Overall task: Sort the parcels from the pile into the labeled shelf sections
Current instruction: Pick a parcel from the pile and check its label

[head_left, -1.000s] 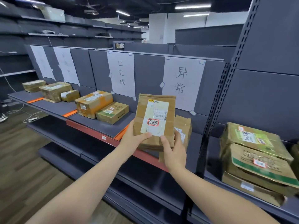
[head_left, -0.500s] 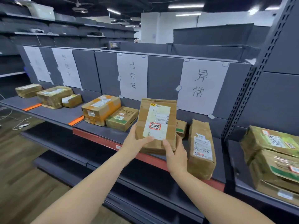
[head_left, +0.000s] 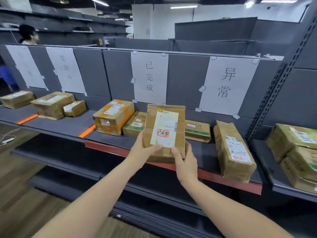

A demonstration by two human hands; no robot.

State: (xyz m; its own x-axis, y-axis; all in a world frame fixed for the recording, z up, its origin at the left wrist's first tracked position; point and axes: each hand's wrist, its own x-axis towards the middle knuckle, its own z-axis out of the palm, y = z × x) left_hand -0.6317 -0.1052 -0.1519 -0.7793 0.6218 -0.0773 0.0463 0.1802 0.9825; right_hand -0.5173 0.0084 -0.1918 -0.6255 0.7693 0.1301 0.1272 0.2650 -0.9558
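Change: since a second ago I see the view has swung left along the shelf [head_left: 109, 145].
Parcel [head_left: 164, 129]: upright above the shelf edge, below the 已完成 sign [head_left: 149, 77].
Left hand [head_left: 142, 152]: grips its lower left corner.
Right hand [head_left: 186, 159]: grips its lower right corner.

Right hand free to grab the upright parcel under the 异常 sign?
Probably not as is: the right hand and the left hand both grip the held parcel. The path to the upright parcel looks unobstructed.
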